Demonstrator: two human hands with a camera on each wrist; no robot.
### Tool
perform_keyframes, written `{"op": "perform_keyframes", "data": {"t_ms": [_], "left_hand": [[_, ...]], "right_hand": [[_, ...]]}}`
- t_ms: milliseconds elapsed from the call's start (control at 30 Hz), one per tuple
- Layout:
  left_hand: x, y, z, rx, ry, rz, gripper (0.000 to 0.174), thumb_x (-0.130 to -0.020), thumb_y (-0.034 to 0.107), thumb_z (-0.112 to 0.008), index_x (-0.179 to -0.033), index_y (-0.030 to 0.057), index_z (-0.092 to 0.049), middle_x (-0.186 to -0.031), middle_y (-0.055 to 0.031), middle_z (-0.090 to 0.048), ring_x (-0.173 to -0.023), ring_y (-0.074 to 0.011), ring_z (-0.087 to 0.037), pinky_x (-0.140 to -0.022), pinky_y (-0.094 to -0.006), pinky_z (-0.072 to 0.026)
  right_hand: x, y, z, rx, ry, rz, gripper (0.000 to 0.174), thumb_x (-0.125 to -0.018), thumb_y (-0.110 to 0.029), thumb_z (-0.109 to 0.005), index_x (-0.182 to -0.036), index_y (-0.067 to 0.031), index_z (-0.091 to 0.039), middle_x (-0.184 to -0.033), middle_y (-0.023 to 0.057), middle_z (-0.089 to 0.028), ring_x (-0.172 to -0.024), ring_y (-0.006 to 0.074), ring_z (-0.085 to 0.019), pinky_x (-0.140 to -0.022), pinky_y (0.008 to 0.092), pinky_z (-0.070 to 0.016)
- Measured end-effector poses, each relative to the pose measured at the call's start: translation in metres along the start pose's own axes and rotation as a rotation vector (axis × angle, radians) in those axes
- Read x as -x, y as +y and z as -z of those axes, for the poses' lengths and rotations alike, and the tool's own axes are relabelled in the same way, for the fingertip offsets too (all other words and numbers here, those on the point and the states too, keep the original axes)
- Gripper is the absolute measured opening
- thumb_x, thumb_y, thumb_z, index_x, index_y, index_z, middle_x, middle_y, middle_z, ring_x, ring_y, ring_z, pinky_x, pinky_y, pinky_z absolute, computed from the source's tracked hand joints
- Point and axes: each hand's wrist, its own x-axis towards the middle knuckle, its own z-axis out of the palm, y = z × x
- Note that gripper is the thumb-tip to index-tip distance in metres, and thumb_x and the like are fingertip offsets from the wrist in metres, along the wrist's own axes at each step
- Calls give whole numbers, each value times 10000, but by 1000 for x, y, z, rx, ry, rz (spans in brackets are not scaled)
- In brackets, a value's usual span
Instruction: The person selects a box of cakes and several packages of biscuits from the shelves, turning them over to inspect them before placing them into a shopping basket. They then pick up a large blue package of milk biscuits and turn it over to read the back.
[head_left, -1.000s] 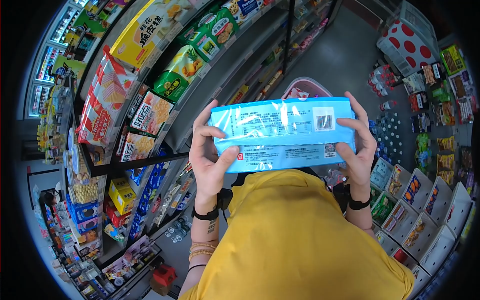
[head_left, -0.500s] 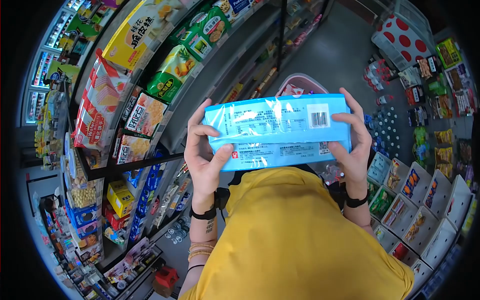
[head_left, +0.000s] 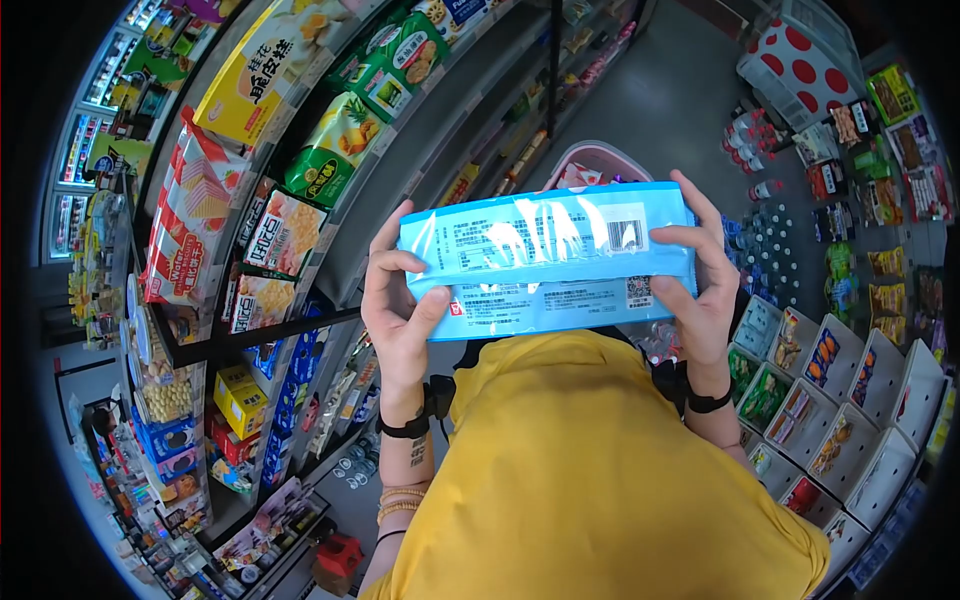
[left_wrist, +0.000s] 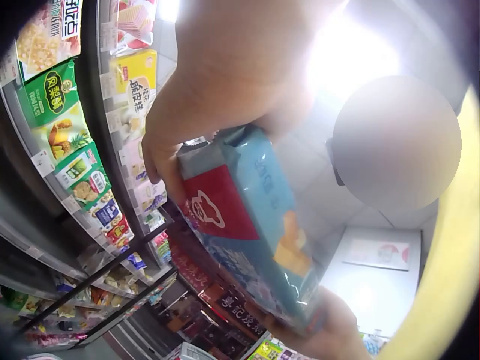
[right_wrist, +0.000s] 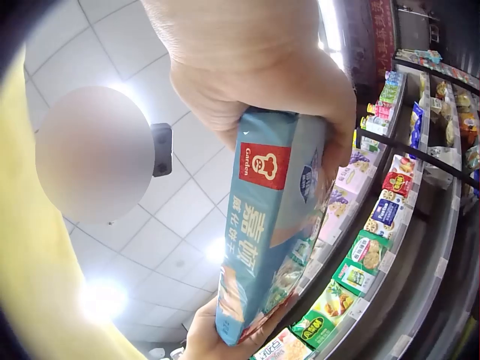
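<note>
A long light-blue snack packet (head_left: 545, 262) is held level before the yellow shirt in the head view, its printed back with a barcode facing up. My left hand (head_left: 400, 310) grips its left end, thumb on the near face and fingers around the edge. At the other end my right hand (head_left: 703, 285) grips it the same way. The left wrist view shows the packet (left_wrist: 251, 217) with a red logo patch, the left hand (left_wrist: 217, 90) at its top end. In the right wrist view the packet (right_wrist: 262, 217) shows its lettered side below the right hand (right_wrist: 262, 75).
Store shelves (head_left: 420, 150) with boxed and bagged snacks curve along the left. Behind the packet stands a pink-rimmed basket (head_left: 600, 152) with items inside. White bins (head_left: 845, 450) of small packs are at the right, bottles (head_left: 770, 250) and a red-dotted box (head_left: 800, 70) beyond them.
The packet and both hands have shifted slightly left in the head view, with both grips kept. The shelves and basket also appear slightly further left.
</note>
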Motion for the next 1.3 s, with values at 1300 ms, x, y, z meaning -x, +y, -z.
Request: {"op": "perform_keyframes", "data": {"t_ms": [1300], "left_hand": [[10,24,-5,26,9,-176,303,-848,167,-830,-1013,96,-585,-1579,-260,-394,-1459,-438,-441,-1157,-518,-400]], "right_hand": [[8,11,2,-106,13,67,452,-828,-298,-831,-1187,-56,-700,-1611,265,-398,-1464,370,-427,-1199,479,-317]]}}
